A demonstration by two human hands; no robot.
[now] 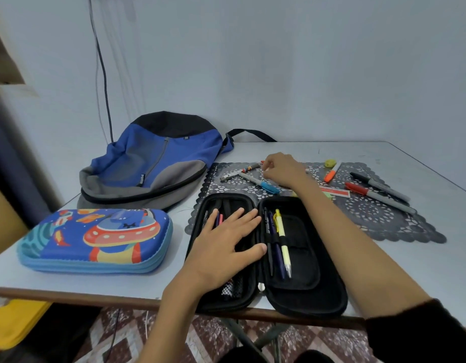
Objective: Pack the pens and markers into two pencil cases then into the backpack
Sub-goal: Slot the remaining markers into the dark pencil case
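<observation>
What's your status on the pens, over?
Left hand flat on the open black case, three pens strapped in. Right hand curled over markers on the mat, grip unclear. Blue case shut, backpack behind it. Nothing in the way.

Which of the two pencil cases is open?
The black pencil case, spread flat under the left hand, with pens showing inside. The blue case with the spaceship picture beside it is zipped shut.

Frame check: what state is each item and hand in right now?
black pencil case: unzipped, lying open.
blue pencil case: closed.
backpack: lying flat, front zip shut.
left hand: open, flat on the black pencil case.
right hand: curled over pens on the mat, grip unclear.
</observation>
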